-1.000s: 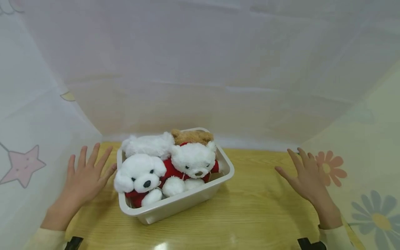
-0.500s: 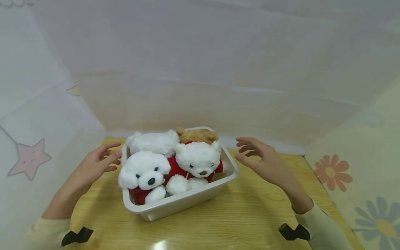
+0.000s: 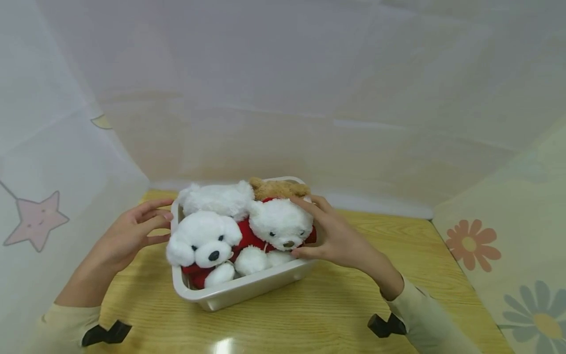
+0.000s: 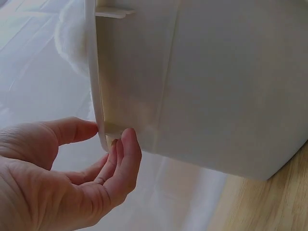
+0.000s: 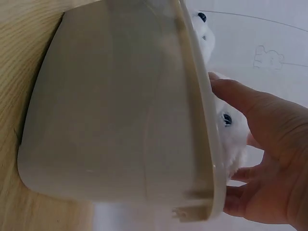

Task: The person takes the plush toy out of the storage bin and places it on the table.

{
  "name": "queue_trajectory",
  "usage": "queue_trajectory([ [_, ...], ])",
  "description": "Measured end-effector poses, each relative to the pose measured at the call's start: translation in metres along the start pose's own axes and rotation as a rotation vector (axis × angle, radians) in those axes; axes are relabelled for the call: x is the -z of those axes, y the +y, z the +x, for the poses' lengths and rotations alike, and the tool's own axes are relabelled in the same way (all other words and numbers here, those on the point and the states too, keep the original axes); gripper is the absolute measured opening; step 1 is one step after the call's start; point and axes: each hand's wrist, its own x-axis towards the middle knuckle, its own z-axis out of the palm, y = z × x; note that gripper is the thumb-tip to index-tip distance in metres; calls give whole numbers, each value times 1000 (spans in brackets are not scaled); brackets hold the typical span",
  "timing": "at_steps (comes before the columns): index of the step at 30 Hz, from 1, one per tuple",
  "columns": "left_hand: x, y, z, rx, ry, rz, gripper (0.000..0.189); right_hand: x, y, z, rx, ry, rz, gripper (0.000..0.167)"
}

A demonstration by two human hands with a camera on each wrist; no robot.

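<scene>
A light grey plastic bin (image 3: pixel 240 293) holds several plush toys. At its front left sits a white plush dog (image 3: pixel 201 238); to the right is a white plush bear (image 3: pixel 278 223) in red clothing. My left hand (image 3: pixel 126 238) pinches the bin's left rim, thumb on one side and curled fingers on the other in the left wrist view. My right hand (image 3: pixel 342 243) spreads around the white bear's head, its thumb by the muzzle and index finger near the top. In the right wrist view, the bear's head partly hides those fingers; their grip looks loose.
Behind them in the bin are another white fluffy plush (image 3: pixel 216 199) and a brown plush (image 3: pixel 278 189). The bin stands on a wooden table (image 3: pixel 353 305). Printed cloth walls (image 3: pixel 283 98) rise at the back and both sides.
Both hands have come inward. My left hand has moved from beside the bin to its rim. My right hand has travelled left from the table's right side to the white bear.
</scene>
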Motion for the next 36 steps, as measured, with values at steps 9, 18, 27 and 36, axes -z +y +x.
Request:
queue_trajectory([
  [9, -1, 1, -2, -5, 12, -1, 59, -10, -7, 10, -29, 10, 48, 107],
  [18, -1, 2, -3, -11, 21, 4, 58, -15, -4, 16, 43, 89, 90, 94],
  [27, -2, 3, 0, -2, 25, 1, 61, -19, 1, 20, 77, 206, 193, 79],
  [36, -5, 4, -3, 0, 30, -4, 60, -26, 2, 23, 68, 336, 298, 72],
])
